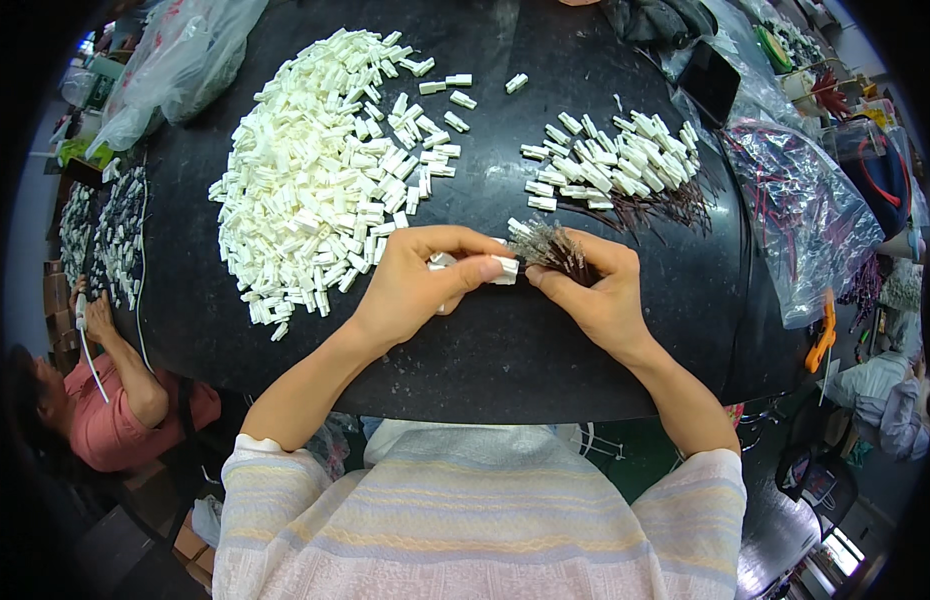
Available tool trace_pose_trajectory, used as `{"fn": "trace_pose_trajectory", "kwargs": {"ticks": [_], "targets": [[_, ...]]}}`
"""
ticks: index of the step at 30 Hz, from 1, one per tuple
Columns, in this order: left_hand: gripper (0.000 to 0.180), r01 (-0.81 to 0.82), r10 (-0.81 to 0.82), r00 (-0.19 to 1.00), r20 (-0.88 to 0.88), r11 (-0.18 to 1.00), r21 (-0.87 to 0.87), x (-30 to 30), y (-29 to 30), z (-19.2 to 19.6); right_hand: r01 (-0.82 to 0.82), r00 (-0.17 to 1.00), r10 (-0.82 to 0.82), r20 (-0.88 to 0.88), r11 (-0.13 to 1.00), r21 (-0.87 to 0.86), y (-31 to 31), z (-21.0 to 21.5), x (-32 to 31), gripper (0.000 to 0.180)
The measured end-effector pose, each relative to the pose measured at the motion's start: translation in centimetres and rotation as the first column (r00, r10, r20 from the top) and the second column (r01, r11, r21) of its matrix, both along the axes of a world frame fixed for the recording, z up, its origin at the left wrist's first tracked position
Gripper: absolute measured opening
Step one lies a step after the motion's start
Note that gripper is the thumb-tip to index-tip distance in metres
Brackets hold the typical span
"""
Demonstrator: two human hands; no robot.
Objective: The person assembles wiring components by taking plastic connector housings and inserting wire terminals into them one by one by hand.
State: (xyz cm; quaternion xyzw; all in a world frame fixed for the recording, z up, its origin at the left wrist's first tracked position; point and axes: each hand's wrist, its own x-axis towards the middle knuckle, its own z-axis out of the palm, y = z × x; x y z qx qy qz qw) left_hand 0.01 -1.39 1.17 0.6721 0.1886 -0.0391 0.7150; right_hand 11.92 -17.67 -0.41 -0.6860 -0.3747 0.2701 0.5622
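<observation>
Between thumb and fingers, my left hand pinches a small white plastic connector housing, with more white housings partly hidden in its palm. Close beside it, my right hand is closed around a bundle of short dark wires whose pale, glinting ends point up and left. The housing and the wire ends nearly meet; whether they touch I cannot tell. To the left lies a large heap of loose white housings. Beyond my right hand is a smaller pile of white housings with dark wires attached.
The black tabletop curves toward me. A clear plastic bag lies at the right, beside a dark phone and orange-handled scissors. Another plastic bag sits at the far left. A co-worker in a pink shirt sits to the left.
</observation>
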Motion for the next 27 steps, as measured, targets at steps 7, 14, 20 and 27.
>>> {"fn": "trace_pose_trajectory", "kwargs": {"ticks": [7, 14, 20, 27], "targets": [[0.022, -0.123, 0.227, 0.972, -0.066, 0.248, -0.961, -0.5, 2.6, -2.0, 0.338, 0.939, -0.339, 0.053, 0.941, 0.028, -0.5, 2.3, 3.2, 0.012], [0.020, -0.276, 0.243, 0.941, -0.237, 0.138, -0.951, 0.0, 1.7, -1.2, 0.440, 0.678, -0.348, 0.648, 0.898, 0.021, -2.0, 2.4, 7.6, 0.010], [0.029, -0.176, 0.195, 0.964, -0.182, -0.048, -0.983, -0.2, 1.8, -1.6, 0.489, 0.488, -0.432, 0.759, 0.855, 0.173, -2.9, 2.5, 9.5, 0.014], [0.031, -0.186, 0.211, 0.958, -0.192, -0.051, -0.981, 0.0, 1.3, -1.4, 0.456, 0.723, -0.442, 0.532, 0.883, 0.113, -3.8, 2.4, 10.2, 0.025]]}}
